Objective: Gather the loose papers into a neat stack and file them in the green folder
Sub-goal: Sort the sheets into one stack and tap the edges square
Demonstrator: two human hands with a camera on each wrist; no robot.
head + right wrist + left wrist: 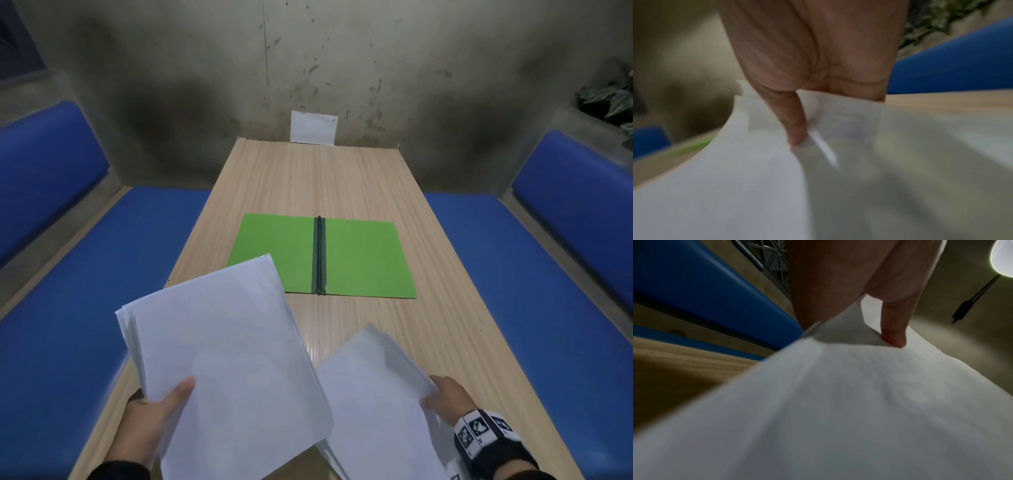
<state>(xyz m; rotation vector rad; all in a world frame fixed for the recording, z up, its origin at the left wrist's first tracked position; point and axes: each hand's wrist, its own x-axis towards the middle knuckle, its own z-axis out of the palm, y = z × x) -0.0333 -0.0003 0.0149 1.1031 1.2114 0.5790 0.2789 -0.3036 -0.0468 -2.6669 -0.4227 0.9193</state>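
The green folder [359,260] lies open and flat in the middle of the wooden table [308,171], its dark spine running front to back. My left hand [161,411] grips a bundle of white papers [219,356] by its near left corner, thumb on top, lifted over the table's left front; this bundle's far corner overlaps the folder's left flap. My right hand [445,397] holds a second bundle of white sheets [373,394] at its right edge. In the wrist views a thumb presses on the left hand's papers [838,402] and on the right hand's sheets [756,186].
Blue padded benches [68,308] [548,291] run along both sides of the table. A white sheet [313,127] leans on the stained wall at the table's far end. A leafy plant [609,99] sits on a ledge at the right.
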